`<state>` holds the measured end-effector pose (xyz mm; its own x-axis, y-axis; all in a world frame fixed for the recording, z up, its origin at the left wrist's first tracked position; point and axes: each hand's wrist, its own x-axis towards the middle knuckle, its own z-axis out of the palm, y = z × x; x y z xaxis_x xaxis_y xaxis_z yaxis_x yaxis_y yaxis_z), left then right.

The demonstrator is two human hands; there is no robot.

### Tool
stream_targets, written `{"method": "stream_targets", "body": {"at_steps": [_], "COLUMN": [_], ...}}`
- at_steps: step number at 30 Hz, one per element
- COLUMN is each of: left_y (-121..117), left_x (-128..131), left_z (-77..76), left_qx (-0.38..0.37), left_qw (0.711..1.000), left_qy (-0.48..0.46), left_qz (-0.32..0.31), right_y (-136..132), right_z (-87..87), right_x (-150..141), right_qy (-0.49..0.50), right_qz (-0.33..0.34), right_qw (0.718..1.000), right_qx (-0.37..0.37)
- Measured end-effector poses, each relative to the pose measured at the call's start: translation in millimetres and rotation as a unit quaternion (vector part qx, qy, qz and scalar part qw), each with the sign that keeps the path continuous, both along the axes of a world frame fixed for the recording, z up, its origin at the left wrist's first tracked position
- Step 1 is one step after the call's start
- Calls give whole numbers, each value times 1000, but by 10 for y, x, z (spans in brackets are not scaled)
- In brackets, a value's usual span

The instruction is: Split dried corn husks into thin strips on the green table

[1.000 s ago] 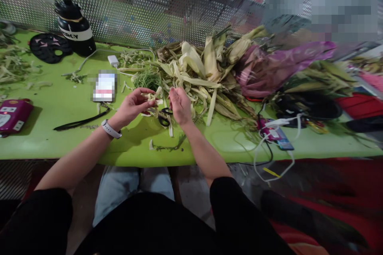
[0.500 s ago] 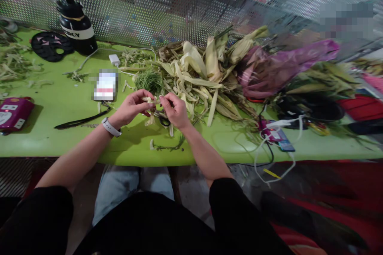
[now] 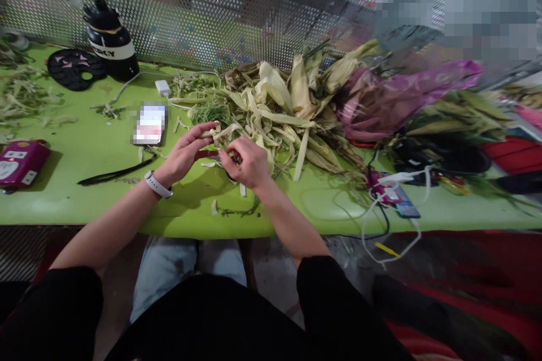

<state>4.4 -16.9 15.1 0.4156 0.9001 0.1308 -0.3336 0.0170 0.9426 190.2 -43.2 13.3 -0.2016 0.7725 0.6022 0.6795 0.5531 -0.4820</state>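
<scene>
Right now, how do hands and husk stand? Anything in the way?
Left hand holds pale husk. Right hand close by, fingers curled, grip unclear. Husk pile crowds the far side.

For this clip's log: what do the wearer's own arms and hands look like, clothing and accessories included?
Both arms wear plain black short sleeves. The left hand is ungloved, with a white band around its wrist. The right hand is also ungloved, its wrist without a band.

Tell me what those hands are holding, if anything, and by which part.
The left hand holds a pale husk-like strip by its left end; whether the right hand grips anything is unclear.
</scene>
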Motion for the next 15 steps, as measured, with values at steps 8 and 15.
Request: {"method": "stream_targets", "body": {"at_steps": [8,15], "left_y": [-11,23], "left_x": [67,42], "left_z": [-128,-125], "left_qx": [42,66], "left_qw": [998,995], "left_qy": [31,66], "left_qz": [-19,-43], "right_y": [50,70], "right_z": [-136,-166], "right_x": [-48,-38], "right_qy": [-125,-65], "right_qz": [-48,3], "right_qw": [991,997], "right_qx": [-11,-35]}}
